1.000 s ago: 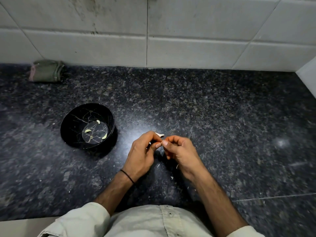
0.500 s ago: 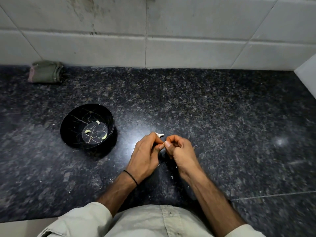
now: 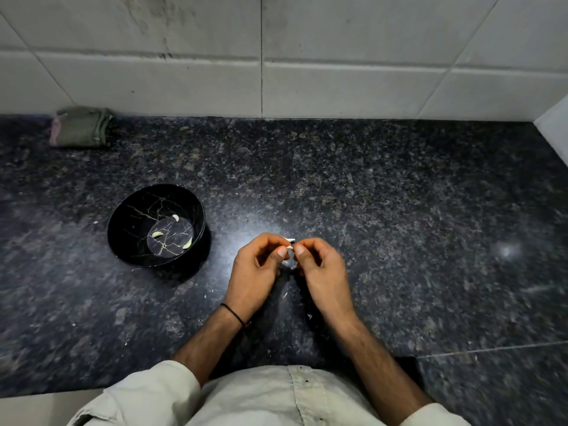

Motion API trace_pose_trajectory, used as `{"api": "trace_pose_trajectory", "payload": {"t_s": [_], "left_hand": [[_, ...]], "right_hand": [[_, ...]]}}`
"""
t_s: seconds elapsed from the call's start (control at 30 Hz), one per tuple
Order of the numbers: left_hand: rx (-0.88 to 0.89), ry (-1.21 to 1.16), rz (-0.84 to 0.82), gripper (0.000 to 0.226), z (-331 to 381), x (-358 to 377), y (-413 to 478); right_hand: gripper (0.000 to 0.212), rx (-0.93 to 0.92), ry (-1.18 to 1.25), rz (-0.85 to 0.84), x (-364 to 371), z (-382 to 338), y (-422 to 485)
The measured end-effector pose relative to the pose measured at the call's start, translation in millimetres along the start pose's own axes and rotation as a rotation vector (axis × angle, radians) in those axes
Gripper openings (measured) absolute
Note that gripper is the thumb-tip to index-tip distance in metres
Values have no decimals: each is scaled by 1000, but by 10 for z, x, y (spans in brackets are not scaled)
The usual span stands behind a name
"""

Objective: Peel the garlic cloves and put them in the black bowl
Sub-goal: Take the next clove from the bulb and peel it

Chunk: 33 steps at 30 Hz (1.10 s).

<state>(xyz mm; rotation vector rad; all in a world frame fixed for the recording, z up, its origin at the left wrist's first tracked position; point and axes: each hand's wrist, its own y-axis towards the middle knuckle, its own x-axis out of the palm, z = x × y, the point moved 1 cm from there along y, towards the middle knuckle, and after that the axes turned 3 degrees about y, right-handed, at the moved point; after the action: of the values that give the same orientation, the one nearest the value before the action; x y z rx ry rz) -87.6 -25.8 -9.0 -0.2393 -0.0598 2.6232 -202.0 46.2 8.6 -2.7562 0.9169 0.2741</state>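
A small pale garlic clove (image 3: 289, 245) is pinched between the fingertips of my left hand (image 3: 255, 272) and my right hand (image 3: 322, 272), just above the dark granite counter. Both hands have curled fingers and meet at the clove; most of it is hidden by the fingertips. To the left stands the black bowl (image 3: 123, 238) with gold crack lines, and three peeled cloves (image 3: 157, 234) lie in its bottom.
A folded green cloth (image 3: 81, 127) lies at the back left against the tiled wall (image 3: 338, 84). Small scraps of garlic skin (image 3: 285, 295) dot the counter (image 3: 399, 210) under and around my hands. The counter's near edge is at my waist.
My hands have shifted slightly and opened a small gap between them, with the clove still pinched at the fingertips. The bowl has not moved.
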Motion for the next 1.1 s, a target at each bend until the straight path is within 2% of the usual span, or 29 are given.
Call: {"api": "trace_pose_trajectory", "payload": {"t_s": [0.27,0.43,0.73,1.1], "left_hand": [[35,74,26,18,10,-33,-4],[44,87,27,11,22,-38,1],[115,218,-19,14,80,-56,-7],[88,186,-5,10,109,27,-15]], "right_hand": [[10,110,85,-31,-3,-18,20],[10,163,139,-68,6,-45,10],[11,183,189,-119,-83,-82,35],[8,302,391,-15,-42,-96,24]]}}
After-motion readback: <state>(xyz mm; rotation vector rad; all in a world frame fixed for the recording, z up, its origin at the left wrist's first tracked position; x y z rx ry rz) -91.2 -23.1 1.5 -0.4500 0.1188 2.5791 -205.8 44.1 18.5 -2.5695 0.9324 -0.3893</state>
